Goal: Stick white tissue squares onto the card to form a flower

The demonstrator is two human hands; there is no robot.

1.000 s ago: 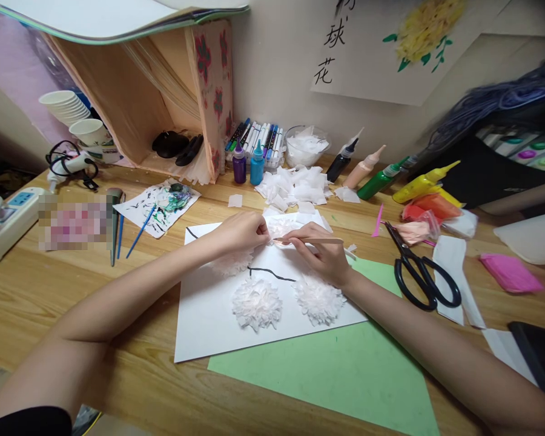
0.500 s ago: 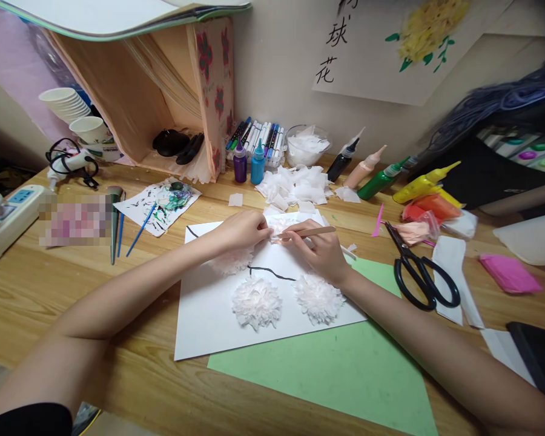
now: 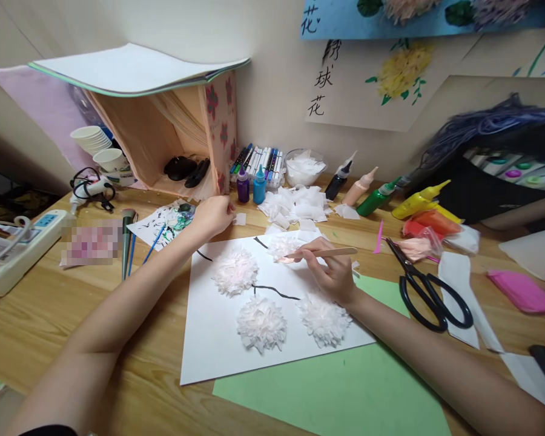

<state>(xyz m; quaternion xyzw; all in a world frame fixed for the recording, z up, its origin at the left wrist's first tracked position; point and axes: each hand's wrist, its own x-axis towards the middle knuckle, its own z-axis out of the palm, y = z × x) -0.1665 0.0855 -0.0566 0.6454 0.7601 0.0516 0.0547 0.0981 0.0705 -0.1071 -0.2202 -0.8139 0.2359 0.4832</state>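
Three tissue flowers [image 3: 260, 323] already sit finished on your white sheet [image 3: 209, 339], a fourth [image 3: 282, 246] looks only part built under the stick [image 3: 327, 252] your right hand [image 3: 333, 274] grips, and your left hand [image 3: 214, 216] pinches a tissue square [image 3: 240, 219] beyond it.

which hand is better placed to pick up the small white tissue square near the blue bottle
Left: the left hand is right beside the small white tissue square, while the right hand holds a thin wooden stick.

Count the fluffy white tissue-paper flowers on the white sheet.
4: upper left, bottom centre, lower right, and a smaller one at top beside the right hand.
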